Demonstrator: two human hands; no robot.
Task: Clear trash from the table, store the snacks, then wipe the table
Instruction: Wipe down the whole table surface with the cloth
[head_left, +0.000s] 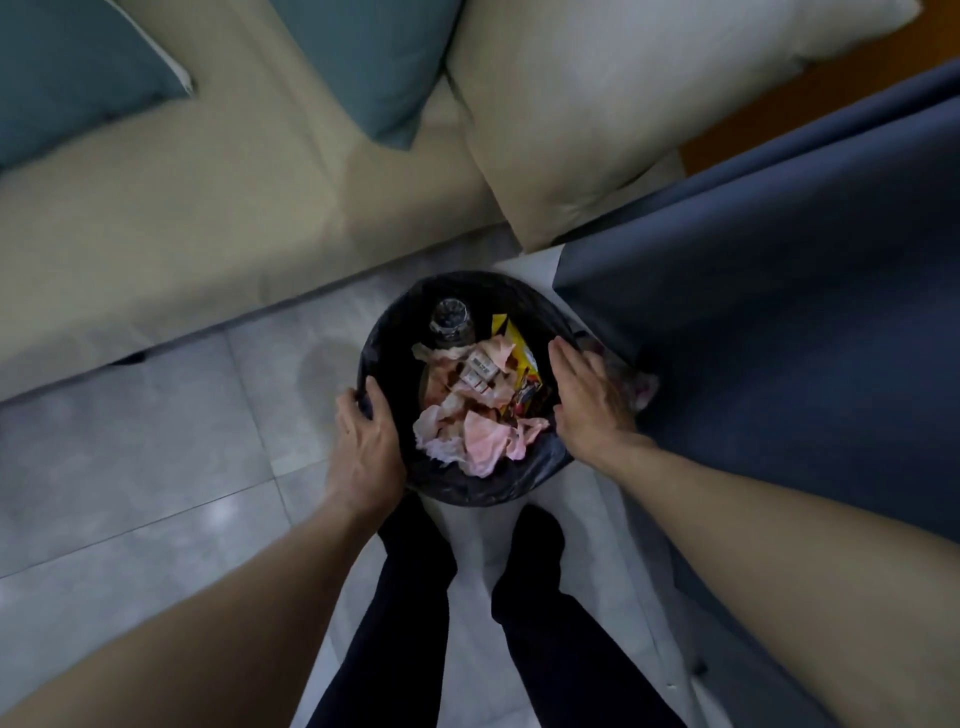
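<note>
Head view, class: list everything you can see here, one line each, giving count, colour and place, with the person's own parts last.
bin: one, black liner, on the floor between the hands
tissues: several, pinkish white, crumpled in the bin
bottle: one, clear, far side of the bin
wrapper: one, yellow, right side of the bin
small boxes: about three, white, on the tissues
sofa: one, beige, beyond the bin
teal cushions: two, on the sofa, left and middle
cream cushion: one, at the sofa's right end
fabric: one, dark blue, at right
floor: grey tiles, under the bin
legs: two, dark trousers, beside the bin
left hand: grips the bin's left rim
right hand: fingers straight, rests on the right rim
</note>
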